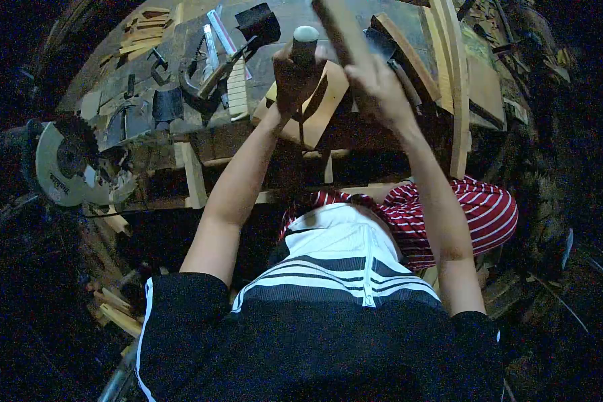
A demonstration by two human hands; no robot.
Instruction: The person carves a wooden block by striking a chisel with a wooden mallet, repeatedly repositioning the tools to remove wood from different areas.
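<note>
My left hand (295, 80) is closed around the dark handle of a chisel (306, 37), whose pale round butt end faces up toward me. Below the fist, its thin shank runs down over a light wooden workpiece (331, 100) with dark recesses at the bench's front edge. The exact contact of the blade is hard to see. My right hand (382, 90) is wrapped round a thick wooden bar (345, 40), smeared by motion and slanting up to the left. That bar is to the right of the chisel handle, apart from it.
On the bench (174, 57) lie a ruler (221, 32), clamps (159, 65), a ridged light wood piece (237, 90) and a black block-like object (258, 23). A circular saw (67, 164) sits at the left. Long boards (459, 87) stand at the right, beside a red striped cloth (482, 214).
</note>
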